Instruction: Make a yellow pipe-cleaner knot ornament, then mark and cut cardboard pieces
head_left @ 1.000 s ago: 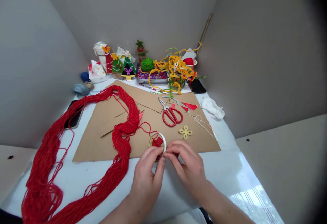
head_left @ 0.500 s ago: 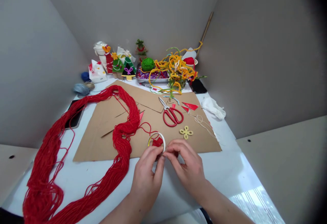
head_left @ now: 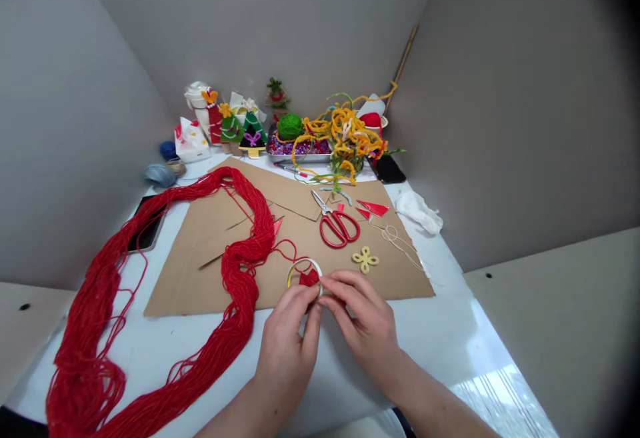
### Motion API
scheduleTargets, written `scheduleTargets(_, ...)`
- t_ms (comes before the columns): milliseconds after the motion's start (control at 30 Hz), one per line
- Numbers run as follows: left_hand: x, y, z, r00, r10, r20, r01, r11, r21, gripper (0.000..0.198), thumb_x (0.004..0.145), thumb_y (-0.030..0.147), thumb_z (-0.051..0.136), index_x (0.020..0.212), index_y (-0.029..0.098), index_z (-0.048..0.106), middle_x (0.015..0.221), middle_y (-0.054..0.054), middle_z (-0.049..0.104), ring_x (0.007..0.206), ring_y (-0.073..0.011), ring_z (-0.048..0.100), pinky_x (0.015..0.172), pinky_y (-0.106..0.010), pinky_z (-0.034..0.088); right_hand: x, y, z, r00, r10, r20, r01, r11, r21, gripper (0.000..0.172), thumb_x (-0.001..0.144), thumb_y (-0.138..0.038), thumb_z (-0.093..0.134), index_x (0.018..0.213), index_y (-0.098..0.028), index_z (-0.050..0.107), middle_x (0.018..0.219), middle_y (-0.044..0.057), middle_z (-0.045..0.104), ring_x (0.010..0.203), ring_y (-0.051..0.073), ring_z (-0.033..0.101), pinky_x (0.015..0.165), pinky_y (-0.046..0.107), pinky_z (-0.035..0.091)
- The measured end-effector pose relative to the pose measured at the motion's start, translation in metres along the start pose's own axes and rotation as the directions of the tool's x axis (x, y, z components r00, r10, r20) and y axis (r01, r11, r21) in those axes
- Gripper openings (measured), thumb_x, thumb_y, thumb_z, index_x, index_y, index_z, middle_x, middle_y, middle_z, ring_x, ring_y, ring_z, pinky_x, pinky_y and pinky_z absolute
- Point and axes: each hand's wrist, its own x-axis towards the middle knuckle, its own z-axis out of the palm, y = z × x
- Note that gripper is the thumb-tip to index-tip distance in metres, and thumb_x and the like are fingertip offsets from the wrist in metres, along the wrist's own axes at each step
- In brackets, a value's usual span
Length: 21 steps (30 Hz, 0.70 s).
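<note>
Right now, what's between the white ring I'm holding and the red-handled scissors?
In the head view, only bare cardboard shows between the white ring and the scissors; the yellow flower lies off to the picture's right.

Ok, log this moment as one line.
Left hand: gripping white ring | right hand: at ring's edge | scissors: lying on cardboard | red yarn: looped at left

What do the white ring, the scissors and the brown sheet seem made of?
White ring: perhaps plastic or card; smooth, thin. Scissors: probably metal, shiny silver blades; red handles look plastic. Brown sheet: likely cardboard, from its matt, stiff-looking face.
</note>
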Motion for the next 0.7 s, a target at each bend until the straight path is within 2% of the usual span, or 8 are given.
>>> scheduleTargets(233,0.002,0.001,0.000,1.000,0.000,0.005,0.000,1.000,-0.009,0.021,0.088,0.012,0.045,0.102,0.019,0.059,0.096,-0.006,0.065,0.090,-0.0165,0.060,0.078,-0.027,0.048,0.000,0.001,0.002,1.000,0.022,-0.004,-0.022,0.999,0.044,0.015,0.085,-0.006,0.055,0.088,-0.020,0.057,0.086,0.002,0.059,0.083,0.013,0.057,0.074,0.026,0.048)
scheduleTargets(400,0.002,0.000,-0.002,0.999,-0.036,0.023,0.036,0.999,-0.013,0.020,0.088,0.015,0.045,0.103,0.019,0.058,0.098,-0.007,0.065,0.092,-0.0176,0.060,0.079,-0.030,0.049,0.002,0.002,0.000,0.995,0.103,-0.010,-0.102,0.991,0.087,0.015,0.083,-0.012,0.059,0.093,-0.022,0.054,0.087,0.001,0.059,0.079,0.013,0.057,0.067,0.025,0.049)
scheduleTargets(500,0.002,0.001,-0.002,0.996,-0.068,0.053,0.068,0.998,-0.013,0.020,0.089,0.017,0.044,0.103,0.019,0.058,0.098,-0.008,0.064,0.094,-0.0189,0.059,0.081,-0.032,0.048,0.004,0.004,-0.004,0.993,0.114,0.018,-0.115,0.989,0.090,0.014,0.085,-0.012,0.055,0.095,-0.022,0.056,0.090,0.003,0.059,0.085,0.015,0.058,0.070,0.026,0.050)
scheduleTargets(600,0.003,0.004,-0.002,0.995,-0.070,0.068,0.072,0.997,-0.023,0.020,0.089,0.018,0.044,0.104,0.019,0.058,0.100,-0.009,0.063,0.093,-0.0191,0.059,0.081,-0.033,0.048,0.007,0.005,-0.008,0.996,0.068,0.064,-0.072,0.996,0.051,0.014,0.087,-0.012,0.052,0.094,-0.021,0.059,0.093,0.005,0.059,0.091,0.017,0.057,0.078,0.030,0.049)
scheduleTargets(700,0.004,0.007,-0.004,0.994,-0.081,0.074,0.083,0.996,-0.030,0.020,0.089,0.021,0.046,0.104,0.019,0.059,0.098,-0.008,0.064,0.091,-0.0183,0.059,0.079,-0.031,0.048,0.008,0.003,-0.011,0.993,0.052,0.104,-0.055,0.998,0.027,0.010,0.087,-0.013,0.052,0.090,-0.020,0.058,0.092,0.005,0.057,0.088,0.016,0.057,0.077,0.031,0.049)
